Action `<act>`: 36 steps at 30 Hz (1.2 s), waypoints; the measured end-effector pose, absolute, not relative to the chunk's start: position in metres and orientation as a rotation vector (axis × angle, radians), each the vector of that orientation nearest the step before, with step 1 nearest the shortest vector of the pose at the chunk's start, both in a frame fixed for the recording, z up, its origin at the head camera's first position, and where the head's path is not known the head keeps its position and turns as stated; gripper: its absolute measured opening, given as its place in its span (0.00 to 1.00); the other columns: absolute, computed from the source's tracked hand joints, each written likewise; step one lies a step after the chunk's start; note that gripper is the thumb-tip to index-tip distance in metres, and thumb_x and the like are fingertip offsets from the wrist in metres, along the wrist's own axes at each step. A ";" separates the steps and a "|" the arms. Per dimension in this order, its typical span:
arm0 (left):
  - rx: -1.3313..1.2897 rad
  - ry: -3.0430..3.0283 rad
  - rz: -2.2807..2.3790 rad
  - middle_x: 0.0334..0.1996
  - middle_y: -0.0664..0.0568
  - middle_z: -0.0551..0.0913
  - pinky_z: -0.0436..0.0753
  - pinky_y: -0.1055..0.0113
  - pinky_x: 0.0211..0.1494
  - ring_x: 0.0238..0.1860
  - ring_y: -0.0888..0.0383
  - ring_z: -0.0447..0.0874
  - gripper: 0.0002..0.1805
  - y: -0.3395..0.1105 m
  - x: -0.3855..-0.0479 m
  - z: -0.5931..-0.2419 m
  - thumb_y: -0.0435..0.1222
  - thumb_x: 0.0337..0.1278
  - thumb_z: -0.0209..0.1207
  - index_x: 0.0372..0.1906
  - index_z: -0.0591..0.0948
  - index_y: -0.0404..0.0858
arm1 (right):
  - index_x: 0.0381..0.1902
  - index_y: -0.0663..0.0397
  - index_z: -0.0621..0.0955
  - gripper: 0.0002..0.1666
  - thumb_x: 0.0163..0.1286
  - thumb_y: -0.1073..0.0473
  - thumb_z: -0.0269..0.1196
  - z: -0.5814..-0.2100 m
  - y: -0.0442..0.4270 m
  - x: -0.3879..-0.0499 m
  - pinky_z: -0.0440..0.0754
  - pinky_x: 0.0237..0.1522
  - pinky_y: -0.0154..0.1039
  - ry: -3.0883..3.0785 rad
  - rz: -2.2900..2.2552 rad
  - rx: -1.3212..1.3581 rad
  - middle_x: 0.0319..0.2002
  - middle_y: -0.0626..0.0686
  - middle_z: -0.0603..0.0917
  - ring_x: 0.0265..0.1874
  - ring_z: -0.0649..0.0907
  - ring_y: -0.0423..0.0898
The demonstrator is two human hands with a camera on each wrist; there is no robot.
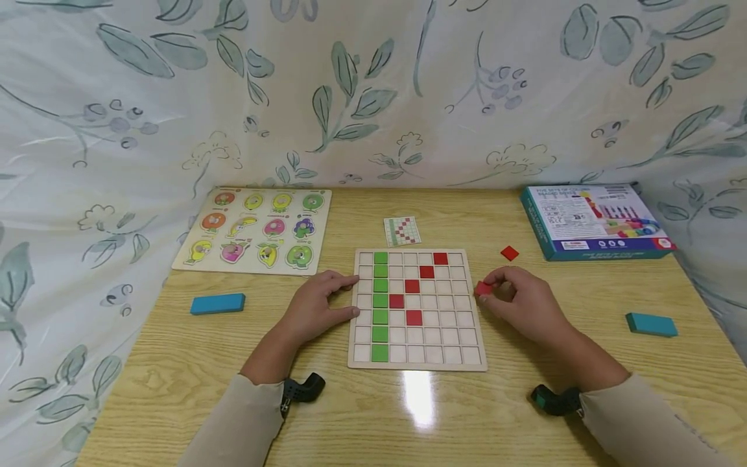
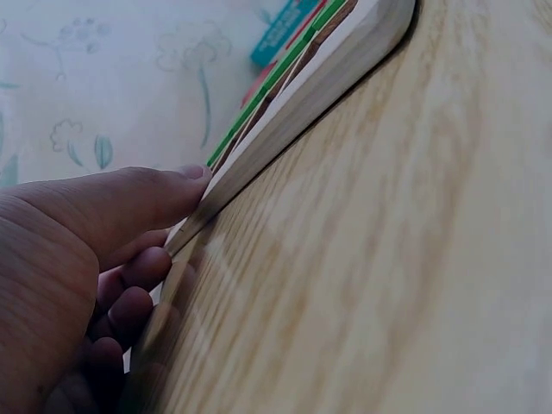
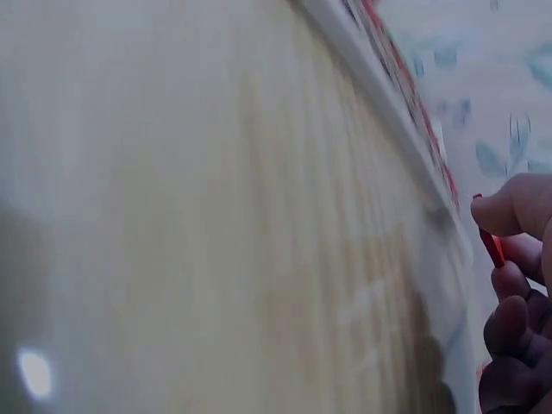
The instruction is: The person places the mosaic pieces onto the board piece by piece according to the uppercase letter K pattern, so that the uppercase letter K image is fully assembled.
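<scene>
A wooden grid board (image 1: 447, 357) lies on the table, with a column of green square tiles (image 1: 380, 316) and several red tiles (image 1: 412, 286) in its cells. At the board's left edge, my left hand (image 1: 312, 303) touches the rim with thumb and index fingertip; the left wrist view shows the thumb (image 2: 147, 203) against the edge. My right hand (image 1: 528, 301) pinches a red square tile (image 1: 482, 289) between thumb and fingers, just beside the board's right edge. That tile (image 3: 492, 246) appears edge-on in the right wrist view. One more red tile (image 1: 509, 253) lies loose beyond the right hand.
Behind the board lies a small pattern card (image 1: 402, 231). A fruit puzzle board (image 1: 257, 231) is at the back left, and a toy box (image 1: 598, 222) at the back right. Blue blocks lie on both sides, one left (image 1: 218, 303) and one right (image 1: 652, 324).
</scene>
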State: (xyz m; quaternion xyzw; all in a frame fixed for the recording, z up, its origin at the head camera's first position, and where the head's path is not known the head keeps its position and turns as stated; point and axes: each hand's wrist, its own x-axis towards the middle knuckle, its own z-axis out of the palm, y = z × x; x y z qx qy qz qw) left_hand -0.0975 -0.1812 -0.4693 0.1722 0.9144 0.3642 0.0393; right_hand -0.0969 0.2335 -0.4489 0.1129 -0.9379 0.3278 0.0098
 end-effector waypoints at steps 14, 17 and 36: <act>0.538 2.810 1.105 0.54 0.52 0.84 0.78 0.49 0.62 0.56 0.51 0.80 0.35 -0.182 -0.098 -0.470 0.46 0.59 0.77 0.71 0.83 0.45 | 0.43 0.37 0.84 0.17 0.62 0.57 0.81 -0.449 0.170 -0.061 0.76 0.33 0.36 -2.967 1.069 0.760 0.35 0.38 0.80 0.30 0.76 0.38; 0.521 2.801 1.102 0.54 0.52 0.84 0.77 0.50 0.63 0.57 0.52 0.80 0.35 -0.182 -0.099 -0.470 0.46 0.59 0.77 0.71 0.83 0.46 | 0.42 0.35 0.84 0.16 0.62 0.56 0.80 -0.449 0.168 -0.061 0.77 0.38 0.37 -3.006 1.001 0.776 0.38 0.36 0.81 0.34 0.77 0.39; 0.522 2.793 1.149 0.54 0.54 0.84 0.77 0.50 0.64 0.58 0.53 0.80 0.34 -0.182 -0.099 -0.472 0.44 0.58 0.78 0.71 0.84 0.47 | 0.42 0.31 0.85 0.17 0.60 0.51 0.82 -0.451 0.170 -0.071 0.74 0.34 0.37 -3.079 1.008 0.815 0.34 0.36 0.79 0.31 0.76 0.38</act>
